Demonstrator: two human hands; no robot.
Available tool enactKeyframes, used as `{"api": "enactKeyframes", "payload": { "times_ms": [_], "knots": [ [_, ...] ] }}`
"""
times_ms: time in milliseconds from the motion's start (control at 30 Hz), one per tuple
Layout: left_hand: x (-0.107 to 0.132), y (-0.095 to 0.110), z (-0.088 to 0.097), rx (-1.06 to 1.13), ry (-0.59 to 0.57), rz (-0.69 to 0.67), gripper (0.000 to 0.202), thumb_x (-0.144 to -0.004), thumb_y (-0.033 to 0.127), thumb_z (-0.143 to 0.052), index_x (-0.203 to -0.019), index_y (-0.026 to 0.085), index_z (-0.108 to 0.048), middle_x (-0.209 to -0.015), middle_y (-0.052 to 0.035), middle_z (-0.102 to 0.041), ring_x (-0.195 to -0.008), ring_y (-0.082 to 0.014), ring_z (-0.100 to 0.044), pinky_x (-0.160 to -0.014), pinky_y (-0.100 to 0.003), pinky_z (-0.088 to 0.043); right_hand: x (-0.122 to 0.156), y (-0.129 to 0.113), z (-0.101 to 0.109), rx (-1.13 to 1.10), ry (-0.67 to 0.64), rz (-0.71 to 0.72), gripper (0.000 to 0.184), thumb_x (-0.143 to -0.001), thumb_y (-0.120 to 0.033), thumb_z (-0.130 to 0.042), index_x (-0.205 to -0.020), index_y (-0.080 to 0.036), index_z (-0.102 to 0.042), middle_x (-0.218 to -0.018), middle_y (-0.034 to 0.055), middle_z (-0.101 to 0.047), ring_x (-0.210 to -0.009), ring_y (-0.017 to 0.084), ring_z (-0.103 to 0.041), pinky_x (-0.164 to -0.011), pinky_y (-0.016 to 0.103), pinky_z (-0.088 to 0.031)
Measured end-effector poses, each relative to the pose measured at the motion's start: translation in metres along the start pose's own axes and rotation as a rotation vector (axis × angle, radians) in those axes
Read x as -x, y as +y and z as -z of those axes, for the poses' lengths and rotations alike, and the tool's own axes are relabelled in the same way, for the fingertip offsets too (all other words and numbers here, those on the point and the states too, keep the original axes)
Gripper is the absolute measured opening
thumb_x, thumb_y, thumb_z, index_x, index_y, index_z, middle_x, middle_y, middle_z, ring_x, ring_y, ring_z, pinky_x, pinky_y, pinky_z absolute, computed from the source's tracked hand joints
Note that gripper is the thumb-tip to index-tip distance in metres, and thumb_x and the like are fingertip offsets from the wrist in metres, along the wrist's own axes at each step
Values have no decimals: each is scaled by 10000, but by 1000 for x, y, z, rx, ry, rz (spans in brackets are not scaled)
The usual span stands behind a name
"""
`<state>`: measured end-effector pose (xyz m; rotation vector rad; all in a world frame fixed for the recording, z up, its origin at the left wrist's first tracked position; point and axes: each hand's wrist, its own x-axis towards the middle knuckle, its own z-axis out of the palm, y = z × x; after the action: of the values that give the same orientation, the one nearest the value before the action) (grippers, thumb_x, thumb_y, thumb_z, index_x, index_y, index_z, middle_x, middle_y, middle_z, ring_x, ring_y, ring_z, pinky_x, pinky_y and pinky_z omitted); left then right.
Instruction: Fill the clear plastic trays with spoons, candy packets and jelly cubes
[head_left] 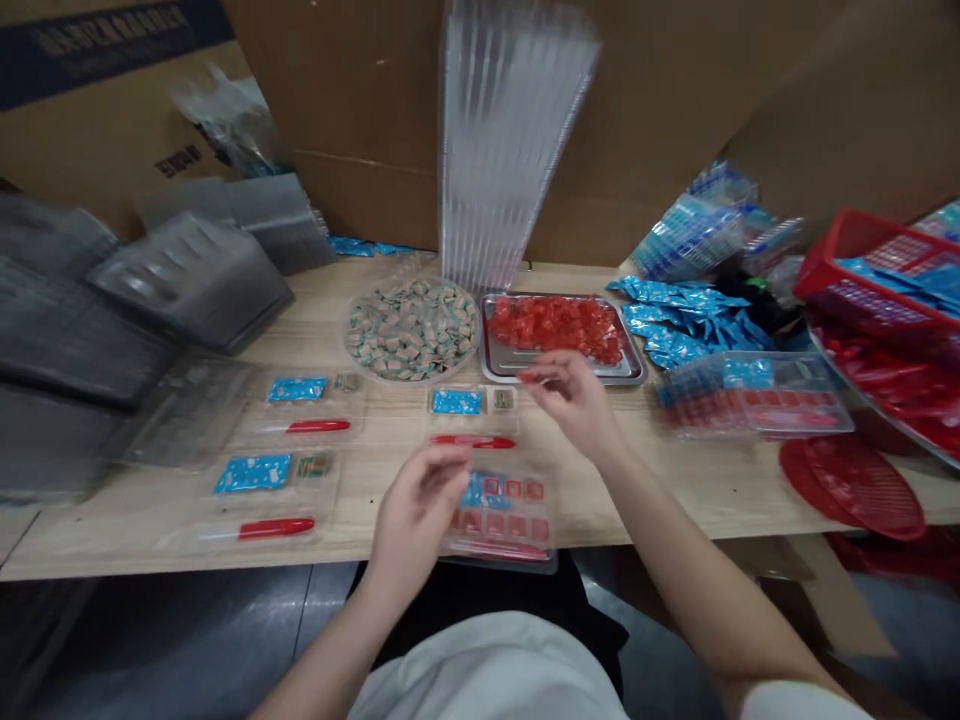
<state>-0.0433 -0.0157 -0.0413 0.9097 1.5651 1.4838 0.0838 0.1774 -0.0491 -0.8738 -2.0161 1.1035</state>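
On the wood-grain bench [697, 480], the nearest clear blister tray [495, 525] lies at my 6 o'clock, just under the left hand [416, 515]; I judge it light and flexible, best taken by its rim, while the red stick [472, 441] above it looks light and stiff, best taken at the barrel. The right hand [574, 405] hovers near the steel tray [632, 372] of red candies [556, 330] at 12 o'clock; the fingers on both hands curl loosely, and I cannot tell whether they grasp anything. I count four blister trays, three each with one blue sachet [455, 402] and one red stick.
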Motion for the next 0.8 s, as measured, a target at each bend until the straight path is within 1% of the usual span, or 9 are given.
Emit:
{"api": "enactKeyframes", "payload": {
  "times_ms": [67, 133, 167, 267, 400, 500, 633, 700, 800],
  "knots": [
    [-23, 8, -16, 403, -72, 187, 258, -809, 274, -609, -1052, 212, -549, -1078, -60, -646, -913, -162, -637, -866, -355, -477, 33, -23, -6, -52, -25, 85, 343, -800, -172, -575, -1114, -246, -459, -989, 38, -643, -935, 176, -613, -773, 329, -487],
    [-37, 11, -31, 598, -64, 270, 293, -741, 256, -685, -995, 185, -557, -972, -42, -667, -847, -140, -640, -811, -307, -494, 56, -40, -12, 12, -13, 152, 335, -798, -145, -570, -1105, -256, -500, -1041, 40, -630, -992, 181, -585, -844, 362, -471],
    [-39, 11, -36, 628, -29, 283, 297, -710, 240, -712, -963, 176, -570, -917, -28, -671, -822, -129, -637, -782, -278, -496, 63, -46, -14, 38, 0, 163, 325, -796, -142, -571, -1097, -255, -518, -1060, 43, -623, -1003, 183, -576, -857, 369, -468],
    [-35, 7, -43, 573, 79, 241, 268, -671, 211, -738, -901, 165, -609, -868, -17, -681, -812, -118, -635, -751, -240, -498, 72, -51, -16, 42, 37, 105, 234, -793, -178, -587, -1021, -229, -565, -1003, 45, -622, -900, 171, -590, -765, 329, -499],
    [-25, 3, -44, 412, 112, 109, 214, -689, 183, -710, -884, 156, -625, -943, -48, -697, -903, -141, -644, -834, -273, -498, 71, -50, -16, 47, 30, 14, 71, -791, -164, -569, -842, -200, -603, -814, 19, -617, -736, 137, -583, -651, 269, -490],
    [-22, 2, -46, 325, 138, 49, 203, -714, 183, -679, -905, 150, -619, -1000, -71, -689, -949, -156, -641, -873, -299, -495, 72, -52, -18, 83, 34, -23, 94, -773, -147, -563, -838, -198, -607, -804, 15, -629, -713, 135, -586, -656, 271, -488],
    [-22, 2, -48, 246, 158, 8, 213, -716, 170, -660, -915, 151, -584, -996, -81, -682, -952, -170, -644, -872, -322, -502, 74, -54, -21, 142, 61, -4, 126, -751, -118, -548, -825, -197, -613, -810, 19, -647, -745, 149, -597, -694, 286, -489],
    [-23, 3, -47, 239, 157, 11, 209, -720, 163, -644, -916, 152, -575, -977, -79, -684, -943, -170, -647, -869, -327, -504, 75, -54, -21, 135, 67, -19, 135, -746, -108, -539, -812, -197, -616, -798, 17, -650, -733, 146, -600, -686, 282, -492],
    [-25, 6, -45, 259, 101, 64, 204, -721, 170, -628, -920, 139, -597, -998, -96, -685, -948, -175, -648, -880, -333, -501, 76, -56, -20, 126, 81, -22, 131, -752, -116, -539, -812, -195, -624, -794, 19, -652, -718, 143, -601, -677, 282, -497]
  ]
}}
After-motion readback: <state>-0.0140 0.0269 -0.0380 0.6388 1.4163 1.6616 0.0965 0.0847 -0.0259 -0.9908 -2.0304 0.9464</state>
